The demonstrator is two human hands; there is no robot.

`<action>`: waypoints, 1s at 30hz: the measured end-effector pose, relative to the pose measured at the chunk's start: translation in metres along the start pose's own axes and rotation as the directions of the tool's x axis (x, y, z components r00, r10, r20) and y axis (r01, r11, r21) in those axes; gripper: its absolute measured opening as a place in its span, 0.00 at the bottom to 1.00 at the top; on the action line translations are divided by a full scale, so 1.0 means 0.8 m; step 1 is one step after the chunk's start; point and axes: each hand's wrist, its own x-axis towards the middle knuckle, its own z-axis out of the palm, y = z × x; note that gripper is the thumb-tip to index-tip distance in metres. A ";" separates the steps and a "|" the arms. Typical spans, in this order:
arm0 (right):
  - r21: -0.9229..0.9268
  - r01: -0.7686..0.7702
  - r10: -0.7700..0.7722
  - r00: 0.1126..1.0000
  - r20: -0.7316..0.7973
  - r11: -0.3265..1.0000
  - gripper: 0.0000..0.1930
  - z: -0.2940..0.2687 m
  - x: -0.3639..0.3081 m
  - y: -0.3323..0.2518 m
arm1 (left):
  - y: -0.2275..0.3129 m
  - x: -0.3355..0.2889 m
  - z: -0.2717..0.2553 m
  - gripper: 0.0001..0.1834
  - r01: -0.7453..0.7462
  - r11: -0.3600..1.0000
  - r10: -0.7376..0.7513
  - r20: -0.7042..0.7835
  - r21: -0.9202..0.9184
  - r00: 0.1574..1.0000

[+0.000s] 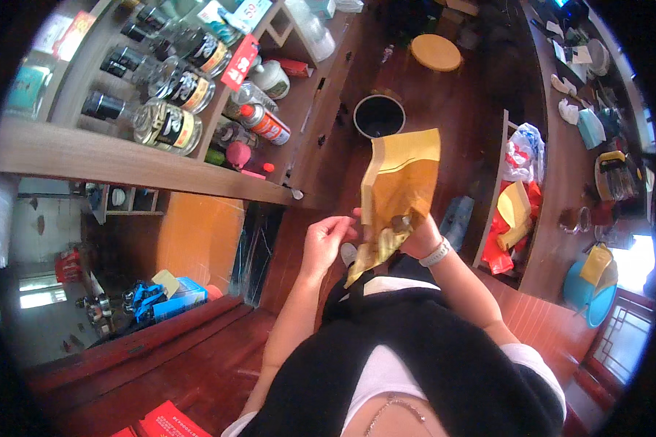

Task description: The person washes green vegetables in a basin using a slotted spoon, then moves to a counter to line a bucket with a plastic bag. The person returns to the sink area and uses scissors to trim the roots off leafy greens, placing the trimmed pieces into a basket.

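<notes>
Right hand (415, 234), a pale band at its wrist, is closed on the lower part of a yellow paper bag (401, 186), which stands up in the air in front of the person's chest, its top flap bent over. Left hand (328, 237) sits just beside the bag's crumpled bottom corner, fingers curled in a pinch; whether they actually grip the paper I cannot tell.

Going from the large surroundings down: the wooden shelf (124, 156) on the left carries a row of glass bottles (169, 125) lying on their sides. A round black bin (378, 115) stands on the dark red floor beyond the bag. A blue basin (583, 291) rests at the right.

To handle the bag well, I judge the right hand should keep a firm hold low down while the left works the creased corner flat. Thin paper of this kind tears easily, so small, even pulls along the fold seem wiser than a tug.
</notes>
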 end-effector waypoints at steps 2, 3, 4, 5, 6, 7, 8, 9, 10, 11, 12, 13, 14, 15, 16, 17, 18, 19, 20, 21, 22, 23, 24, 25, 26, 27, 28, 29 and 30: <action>0.263 -0.061 -0.010 0.966 0.259 0.963 0.28 0.001 0.006 0.008 | 0.004 -0.004 -0.028 0.13 0.034 0.999 -0.034 -0.024 0.028 0.999; 0.132 -0.045 0.022 0.985 0.170 0.990 0.28 0.000 0.007 0.014 | 0.005 -0.006 -0.031 0.14 0.151 0.987 -0.153 -0.037 -0.050 0.987; 0.073 -0.011 0.005 0.996 0.088 0.997 0.27 -0.001 0.009 0.021 | 0.005 -0.010 -0.031 0.18 0.181 0.980 -0.180 0.026 -0.076 0.983; 0.037 0.042 -0.045 0.995 0.090 0.998 0.27 -0.003 0.008 0.027 | 0.007 -0.013 -0.031 0.19 0.185 0.974 -0.167 0.139 -0.128 0.976; -0.058 0.026 -0.028 0.999 -0.020 0.998 0.26 -0.004 0.008 0.033 | 0.006 -0.014 -0.021 0.18 0.121 0.990 -0.104 0.208 -0.069 0.973; -0.129 0.041 -0.044 0.999 -0.022 0.991 0.25 -0.005 0.008 0.039 | 0.005 -0.014 -0.011 0.16 0.038 0.999 -0.027 0.265 -0.038 0.964; -0.101 0.049 -0.053 0.998 -0.035 0.994 0.25 -0.006 0.004 0.040 | 0.005 -0.011 -0.007 0.12 -0.007 0.993 -0.022 0.238 0.122 0.971; -0.129 0.014 -0.018 0.999 -0.030 0.992 0.25 -0.006 0.002 0.042 | 0.004 -0.009 -0.003 0.08 -0.032 0.969 0.002 0.124 0.245 0.992; -0.118 0.025 -0.036 0.996 -0.087 0.993 0.24 -0.008 -0.003 0.041 | 0.004 -0.006 -0.005 0.09 -0.020 0.983 0.016 0.023 0.184 1.000; -0.129 0.005 -0.022 0.992 -0.126 0.992 0.24 -0.009 -0.007 0.040 | 0.003 -0.004 -0.008 0.09 0.079 0.989 -0.075 -0.040 0.125 0.996; -0.127 0.010 -0.032 0.985 -0.170 0.992 0.24 -0.010 -0.010 0.038 | 0.002 -0.001 -0.013 0.10 0.115 0.993 -0.111 -0.128 0.023 0.986; -0.138 0.000 -0.026 0.983 -0.182 0.990 0.23 -0.012 -0.014 0.035 | 0.002 0.001 -0.021 0.15 0.156 0.987 -0.152 -0.093 0.033 0.984; -0.139 0.016 -0.044 0.979 -0.201 0.990 0.23 -0.014 -0.016 0.035 | -0.002 0.001 -0.019 0.18 0.140 0.990 -0.139 0.056 -0.021 0.989; -0.144 0.036 -0.072 0.964 -0.256 0.989 0.23 -0.016 -0.019 0.034 | -0.005 0.001 -0.020 0.21 0.163 0.985 -0.156 0.129 -0.050 0.979; -0.059 0.045 -0.056 0.977 -0.207 0.997 0.21 -0.018 -0.019 0.035 | -0.010 0.002 -0.016 0.26 0.224 0.973 -0.199 0.293 -0.056 0.935; -0.183 0.027 -0.072 0.966 -0.248 0.983 0.21 -0.021 -0.020 0.037 | -0.017 -0.001 -0.003 0.22 0.078 0.995 -0.091 0.303 0.055 0.949; -0.301 0.017 -0.099 0.961 -0.259 0.954 0.20 -0.023 -0.020 0.039 | -0.022 0.001 0.007 0.18 0.116 0.990 -0.135 0.299 0.082 0.945; -0.421 0.018 -0.109 0.975 -0.192 0.907 0.20 -0.026 -0.020 0.041 | -0.029 0.004 0.017 0.14 0.146 0.987 -0.163 0.352 0.073 0.922; -0.503 -0.055 -0.103 0.954 -0.280 0.862 0.18 -0.029 -0.021 0.041 | -0.034 0.005 0.023 0.07 0.058 0.993 -0.083 0.268 0.099 0.960; -0.636 0.006 -0.193 0.955 -0.225 0.772 0.18 -0.032 -0.021 0.041 | -0.039 0.008 0.027 0.07 0.059 0.992 -0.084 0.245 0.108 0.966; -0.757 0.049 -0.245 0.958 -0.150 0.651 0.18 -0.035 -0.023 0.040 | -0.042 0.010 0.030 0.06 0.060 0.995 -0.079 0.246 0.083 0.966; -0.855 0.099 -0.303 0.950 -0.071 0.510 0.18 -0.038 -0.024 0.037 | -0.044 0.011 0.032 0.06 0.101 0.993 -0.112 0.230 0.060 0.967; -0.909 0.155 -0.341 0.940 0.016 0.386 0.18 -0.041 -0.026 0.035 | -0.044 0.010 0.035 0.06 0.007 0.996 -0.024 0.203 0.084 0.979; -0.905 0.137 -0.338 0.941 -0.009 0.403 0.18 -0.044 -0.027 0.031 | -0.043 0.010 0.037 0.05 -0.048 0.993 0.029 0.160 0.111 0.987; -0.857 0.082 -0.326 0.940 -0.104 0.509 0.19 -0.047 -0.027 0.028 | -0.041 0.009 0.040 0.05 -0.075 0.989 0.058 0.138 0.125 0.989; -0.796 0.031 -0.305 0.932 -0.195 0.604 0.20 -0.049 -0.028 0.025 | -0.039 0.007 0.042 0.05 -0.122 0.978 0.110 0.081 0.166 0.991; -0.836 0.053 -0.335 0.929 -0.160 0.547 0.19 -0.051 -0.027 0.023 | -0.035 0.006 0.045 0.05 -0.144 0.971 0.137 0.046 0.194 0.989; -0.871 0.074 -0.364 0.923 -0.124 0.486 0.17 -0.051 -0.026 0.020 | -0.032 0.006 0.048 0.05 -0.166 0.966 0.164 0.027 0.201 0.986; -0.838 0.083 -0.365 0.920 -0.144 0.539 0.16 -0.051 -0.026 0.017 | -0.028 0.007 0.049 0.05 -0.170 0.961 0.175 -0.005 0.219 0.985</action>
